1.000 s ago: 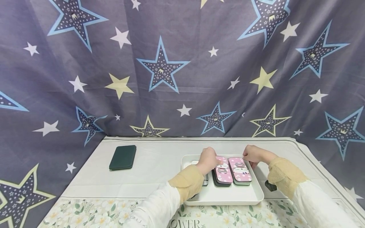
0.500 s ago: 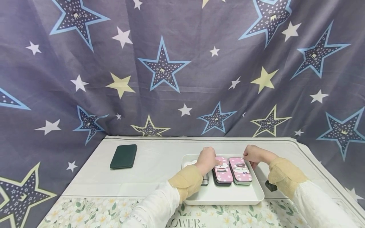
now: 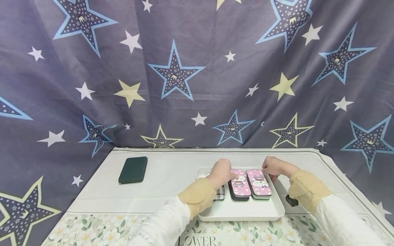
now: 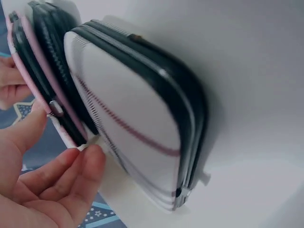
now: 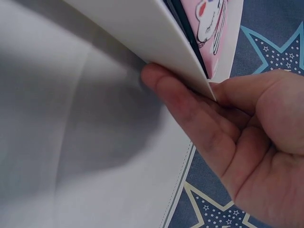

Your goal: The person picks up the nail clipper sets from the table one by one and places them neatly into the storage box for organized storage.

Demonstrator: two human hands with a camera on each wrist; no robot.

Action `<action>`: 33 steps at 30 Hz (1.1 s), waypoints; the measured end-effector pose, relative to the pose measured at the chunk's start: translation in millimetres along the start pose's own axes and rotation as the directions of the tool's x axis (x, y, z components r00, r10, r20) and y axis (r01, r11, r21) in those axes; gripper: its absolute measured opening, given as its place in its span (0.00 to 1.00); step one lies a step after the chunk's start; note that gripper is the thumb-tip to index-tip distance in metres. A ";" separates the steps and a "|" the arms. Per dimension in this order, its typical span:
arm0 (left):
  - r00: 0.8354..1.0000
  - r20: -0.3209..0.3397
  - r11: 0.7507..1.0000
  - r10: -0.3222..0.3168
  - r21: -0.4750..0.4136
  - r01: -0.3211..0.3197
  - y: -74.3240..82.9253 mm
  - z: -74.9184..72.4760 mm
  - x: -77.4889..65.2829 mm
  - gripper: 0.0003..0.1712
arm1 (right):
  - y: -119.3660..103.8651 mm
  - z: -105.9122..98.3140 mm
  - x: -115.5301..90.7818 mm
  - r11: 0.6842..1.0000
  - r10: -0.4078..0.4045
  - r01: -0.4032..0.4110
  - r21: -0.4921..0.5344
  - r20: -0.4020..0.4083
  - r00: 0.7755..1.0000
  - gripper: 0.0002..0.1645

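Note:
A white tray [image 3: 240, 214] holds several small zipped cases. My left hand [image 3: 220, 172] is over its left half, thumb and fingertips pinching the far end of a pink zipped case [image 3: 241, 188] with a cartoon print. That case lies on a dark one [image 4: 54, 52]. To its right, a second pink zipped case [image 3: 259, 181] rests on a greenish one. A white plaid zipped case [image 4: 128, 109] sits left of the stacks, partly hidden by my left hand in the head view. My right hand [image 3: 275, 166] pinches the tray's right rim near the far corner.
A dark green case [image 3: 133, 169] lies on the white table [image 3: 166, 184], well left of the tray. Some small black thing [image 3: 291, 201] is beside the tray, under my right wrist. A grey star-printed curtain [image 3: 191, 75] hangs behind the table.
My left hand has shifted slightly left, and the near end of the left pink case has swung a little left, now straighter. My right hand stays on the tray rim.

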State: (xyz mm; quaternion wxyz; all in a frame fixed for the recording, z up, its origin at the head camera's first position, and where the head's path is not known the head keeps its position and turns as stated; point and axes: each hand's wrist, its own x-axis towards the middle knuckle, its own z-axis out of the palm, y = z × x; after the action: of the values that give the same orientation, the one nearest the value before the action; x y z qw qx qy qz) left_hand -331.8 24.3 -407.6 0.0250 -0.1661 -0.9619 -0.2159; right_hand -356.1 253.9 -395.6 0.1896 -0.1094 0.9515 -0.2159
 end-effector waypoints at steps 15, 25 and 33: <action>0.993 0.011 0.993 0.114 0.017 -0.114 6.2 -34.0 -21.0 0.43 | -1.1 -0.8 -1.6 1.000 -0.005 0.005 -0.010 -0.009 1.000 0.13; 0.990 -0.054 0.989 0.131 0.081 -0.126 6.2 -55.3 -39.5 0.52 | -1.3 1.3 -1.7 1.000 0.005 -0.004 0.005 -0.015 1.000 0.13; 0.981 -0.106 0.980 0.163 0.130 -0.149 -6.0 -72.6 -51.7 0.55 | 0.3 0.2 1.2 1.000 0.014 -0.014 -0.003 -0.026 1.000 0.12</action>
State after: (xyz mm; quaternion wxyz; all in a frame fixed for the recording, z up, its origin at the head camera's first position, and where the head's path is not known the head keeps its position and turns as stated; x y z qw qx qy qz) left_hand -286.6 -27.5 -350.5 0.1077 -0.2265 -0.9541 -0.1635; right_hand -357.1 253.7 -396.3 0.1784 -0.1003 0.9551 -0.2145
